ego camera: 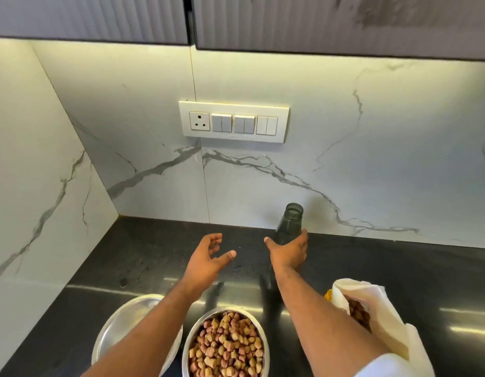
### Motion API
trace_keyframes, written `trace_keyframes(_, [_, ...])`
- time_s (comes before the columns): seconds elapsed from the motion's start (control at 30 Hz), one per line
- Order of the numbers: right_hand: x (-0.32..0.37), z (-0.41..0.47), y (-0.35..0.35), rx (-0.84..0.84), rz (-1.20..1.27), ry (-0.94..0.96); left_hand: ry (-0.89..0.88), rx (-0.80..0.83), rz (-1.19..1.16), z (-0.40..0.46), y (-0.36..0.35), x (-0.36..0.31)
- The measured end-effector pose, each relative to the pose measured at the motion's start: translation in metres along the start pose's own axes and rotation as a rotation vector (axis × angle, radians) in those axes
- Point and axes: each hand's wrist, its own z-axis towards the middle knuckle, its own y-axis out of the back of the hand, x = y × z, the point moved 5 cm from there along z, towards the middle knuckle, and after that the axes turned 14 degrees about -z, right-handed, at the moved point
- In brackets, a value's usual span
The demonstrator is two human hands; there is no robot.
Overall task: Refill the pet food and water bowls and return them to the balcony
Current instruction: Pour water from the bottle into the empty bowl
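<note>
Here right hand (289, 253) wraps bottle (287, 227); left hand (208, 258) hovers spread.

A white switch panel (233, 121) sits mid-frame on the marble-veined wall (344, 159); ribbed grey cabinets (317, 20) span the top, dark glossy surface (113, 262) below.

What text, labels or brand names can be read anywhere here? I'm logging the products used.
None can be read.
Switch plate: a faint mark on its lower edge, too small to read.
Bottle, food bag, both bowls: no print shows.
</note>
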Motion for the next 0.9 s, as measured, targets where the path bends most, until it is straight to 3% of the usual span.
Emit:
trace_keyframes(0.23, [-0.001,0.001,0.008,-0.099,-0.100,0.071,0.000,-0.030,0.000,0.000,0.018,-0.002])
trace_keyframes(0.6, [0.023,-0.073,0.011,0.138,-0.282,0.390,-0.004,-0.144,0.040,-0.050,0.102,-0.012])
trace_keyframes(0.9, [0.061,-0.172,0.014,0.229,-0.563,0.744,0.076,-0.329,0.057,-0.133,0.201,0.027])
